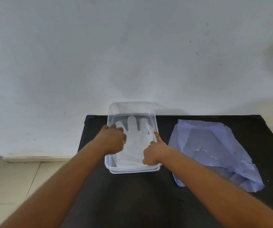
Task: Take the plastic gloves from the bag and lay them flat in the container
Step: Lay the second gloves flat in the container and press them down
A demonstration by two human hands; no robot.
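Note:
A clear rectangular plastic container (132, 170) stands at the far middle of a black table. Inside it a translucent white plastic glove (135, 139) lies flat, fingers pointing away from me. My left hand (114, 139) rests over the container's left wall, its fingers curled onto the glove's left side. My right hand (155, 150) is inside at the right, index finger stretched out along the glove's right edge, the other fingers folded. A crumpled pale blue plastic bag (214, 150) lies on the table to the right; what it holds is hard to tell.
The black table (132, 195) backs against a white wall (132, 55). Its left edge drops to a pale tiled floor (17, 178). Both forearms reach in from the bottom of the view.

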